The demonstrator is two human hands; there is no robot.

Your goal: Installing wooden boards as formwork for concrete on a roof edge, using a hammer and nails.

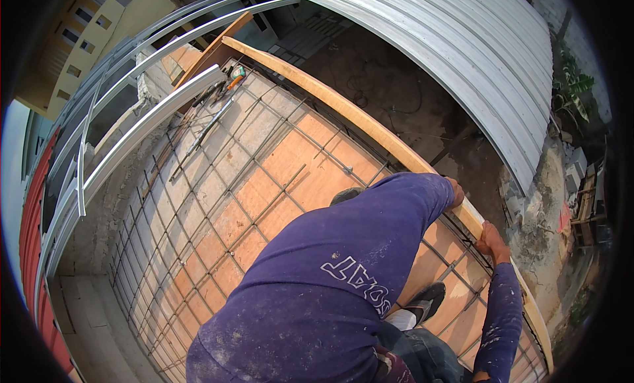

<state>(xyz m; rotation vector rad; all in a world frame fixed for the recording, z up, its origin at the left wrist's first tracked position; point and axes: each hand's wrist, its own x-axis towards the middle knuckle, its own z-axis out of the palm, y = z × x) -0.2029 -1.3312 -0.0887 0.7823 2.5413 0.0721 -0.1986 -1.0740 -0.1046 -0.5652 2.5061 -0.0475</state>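
Observation:
A long wooden board (330,95) stands along the right edge of a rebar-covered plywood deck (323,152). My left hand (456,192) grips its top edge, though the purple sleeve hides part of the fingers. Closer to me, my right hand (494,241) is closed over the same board, fingers curled at the edge. Between my hands the board's top looks pale and bright. Tied steel rebar (231,194) forms a grid over the deck. A dark shoe (428,302) of mine stands on the plywood among the bars.
Beyond the board the surface drops to dark ground (383,72). Corrugated metal roofing (456,59) curves along the far right. Metal channels (152,115) run along the left, above a concrete ledge (92,317). Hand tools (231,79) lie at the far end. Bars form trip obstacles.

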